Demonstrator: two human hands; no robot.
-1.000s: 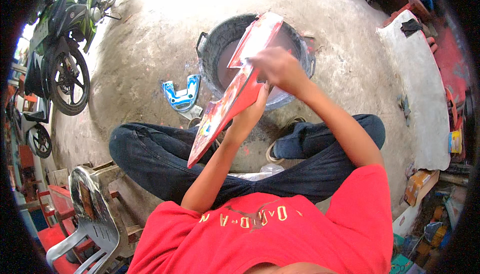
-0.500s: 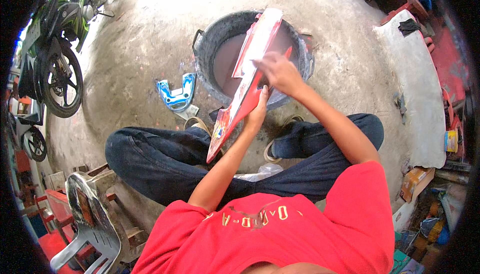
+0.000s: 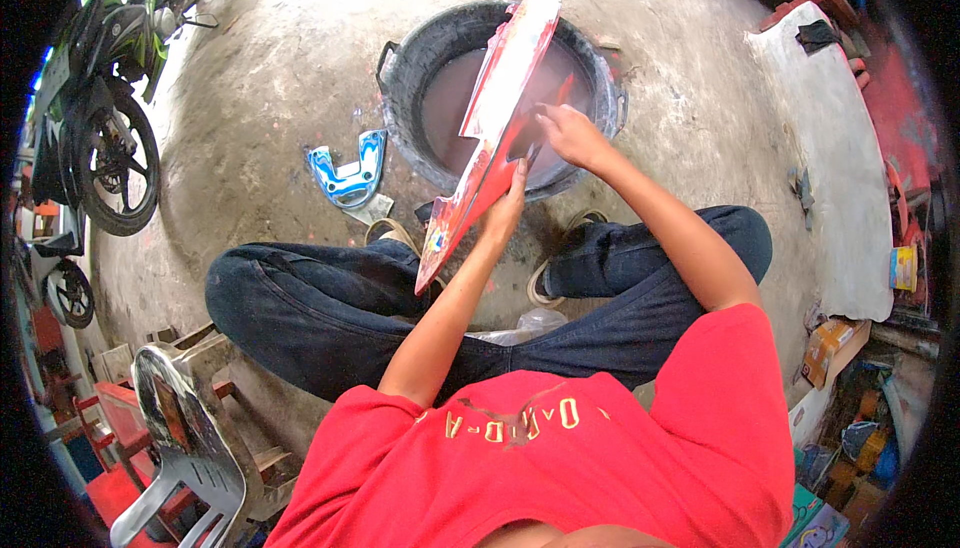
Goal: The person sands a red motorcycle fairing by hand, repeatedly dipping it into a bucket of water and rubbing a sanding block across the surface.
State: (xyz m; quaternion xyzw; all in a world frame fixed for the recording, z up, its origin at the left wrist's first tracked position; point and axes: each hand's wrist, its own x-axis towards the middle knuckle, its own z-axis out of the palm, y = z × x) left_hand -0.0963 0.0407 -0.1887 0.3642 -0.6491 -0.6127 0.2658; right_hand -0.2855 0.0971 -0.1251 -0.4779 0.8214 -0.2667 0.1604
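A long, pointed red and white motorcycle body panel [image 3: 513, 68] slants over a black tub [image 3: 410, 133] of cloudy greyish-pink liquid. My left hand [image 3: 507, 206] is closed round its lower middle, with the thumb on the red face and the other fingers hidden behind. My right hand [image 3: 574, 138] is at the panel's right edge, above the tub, with its fingers bent together. A dark patch shows below those fingertips; I cannot tell whether it is something held or part of the panel.
Left of the tub, a blue and white U-shaped part [image 3: 348, 173] lies on the concrete floor. Motorcycles [image 3: 115, 148] stand at the far left, a grey plastic chair [image 3: 190, 448] at the near left. A pale slab [image 3: 835, 168] and a cardboard box [image 3: 833, 350] are on the right.
My right hand has moved right, from over the panel's white middle to its right edge. The panel and my left hand sit slightly higher in view, partly because the whole view has shifted.
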